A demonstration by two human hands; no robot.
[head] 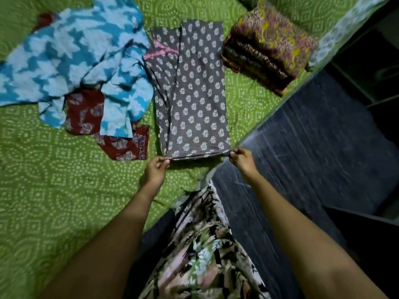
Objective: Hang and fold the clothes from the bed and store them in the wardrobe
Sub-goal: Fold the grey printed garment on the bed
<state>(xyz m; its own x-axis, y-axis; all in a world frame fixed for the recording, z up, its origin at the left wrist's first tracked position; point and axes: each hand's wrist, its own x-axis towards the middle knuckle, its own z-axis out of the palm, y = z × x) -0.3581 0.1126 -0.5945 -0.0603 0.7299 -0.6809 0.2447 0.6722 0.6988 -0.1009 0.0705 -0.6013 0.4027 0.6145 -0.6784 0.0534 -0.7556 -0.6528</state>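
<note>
On the bed, both hands pinch the grey garment.

- Grey floral-print garment: folded lengthwise, lying flat.
- Blue-and-white garment: crumpled, touching its left side.
- Maroon garment: left, partly under the blue-and-white garment.
- Brown-yellow garment: folded, right of it.

One view only, worn on the head, wide-angle. It looks forward and steeply down over the near edge of the bed — the wearer's own patterned clothing sits bottom centre, straight under the lens. Both forearms enter from the bottom edge and run away from the camera. The left hand and right hand pinch the near hem of the grey printed garment just below mid-frame. The bed fills left and top; its edge cuts diagonally up to the right, with dark floor beyond. Near view — straight lines bow towards the margins.
</note>
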